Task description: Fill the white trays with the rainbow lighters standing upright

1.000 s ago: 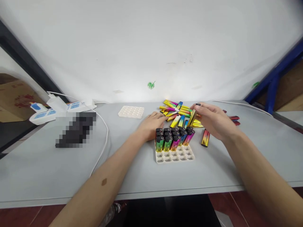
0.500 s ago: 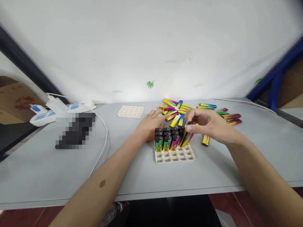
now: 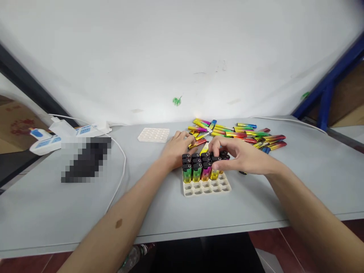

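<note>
A white grid tray [image 3: 207, 192] holds several upright lighters [image 3: 196, 173] with black tops and shiny coloured bodies, in rows at its far side. My right hand [image 3: 244, 156] pinches the black top of a yellow lighter [image 3: 214, 174] between thumb and index finger. This lighter stands upright in the row nearest me, beside a pink one, and its base is in line with the others. My left hand [image 3: 175, 150] lies behind the tray's left corner, fingers stretched out towards the loose pile, holding nothing I can see.
Loose metallic lighter-like pieces [image 3: 250, 134] are heaped behind the tray and to its right. A second white grid tray [image 3: 153, 135] lies at the back left. Power strips [image 3: 47, 144], a white cable [image 3: 124, 163] and a pixelated dark item [image 3: 89, 159] are on the left.
My right hand has moved left and slightly down, bringing the yellow lighter from a tilt to upright in the front row. My left hand stays behind the tray. The view has shifted slightly.
</note>
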The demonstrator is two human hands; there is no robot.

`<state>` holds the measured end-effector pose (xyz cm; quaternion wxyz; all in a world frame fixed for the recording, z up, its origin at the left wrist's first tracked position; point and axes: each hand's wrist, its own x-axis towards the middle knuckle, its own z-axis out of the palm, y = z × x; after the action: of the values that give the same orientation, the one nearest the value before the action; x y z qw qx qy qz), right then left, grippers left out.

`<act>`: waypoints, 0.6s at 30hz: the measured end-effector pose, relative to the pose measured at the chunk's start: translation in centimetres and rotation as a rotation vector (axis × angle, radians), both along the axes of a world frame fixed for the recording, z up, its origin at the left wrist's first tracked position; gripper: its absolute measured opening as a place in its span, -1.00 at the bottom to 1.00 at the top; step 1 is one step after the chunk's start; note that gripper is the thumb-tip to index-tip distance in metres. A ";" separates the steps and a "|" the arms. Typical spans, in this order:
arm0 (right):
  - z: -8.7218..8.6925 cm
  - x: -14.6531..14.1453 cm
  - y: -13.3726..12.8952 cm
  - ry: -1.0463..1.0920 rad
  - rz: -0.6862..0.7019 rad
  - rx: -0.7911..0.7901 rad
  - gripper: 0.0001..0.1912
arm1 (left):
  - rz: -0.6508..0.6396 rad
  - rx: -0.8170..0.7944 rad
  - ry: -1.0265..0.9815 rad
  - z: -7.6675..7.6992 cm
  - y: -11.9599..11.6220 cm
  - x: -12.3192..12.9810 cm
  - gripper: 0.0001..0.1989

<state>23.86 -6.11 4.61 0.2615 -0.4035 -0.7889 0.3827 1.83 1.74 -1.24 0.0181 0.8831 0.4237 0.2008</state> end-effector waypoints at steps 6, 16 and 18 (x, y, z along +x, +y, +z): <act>0.1 0.1 0.0 -0.024 0.001 0.044 -0.72 | 0.040 -0.033 0.044 0.2 0.1 0.1 -0.92; -0.6 0.1 0.6 0.153 -0.137 0.033 -0.69 | -0.029 -0.155 -0.159 0.0 0.1 0.2 -0.82; -1.1 0.1 1.2 0.161 -0.334 0.097 -0.65 | 0.005 -0.233 -0.277 0.3 -0.1 0.2 -0.79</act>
<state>24.00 -4.90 3.50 0.4027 -0.4838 -0.7051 0.3264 2.06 1.67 -0.90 0.1778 0.8378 0.4399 0.2703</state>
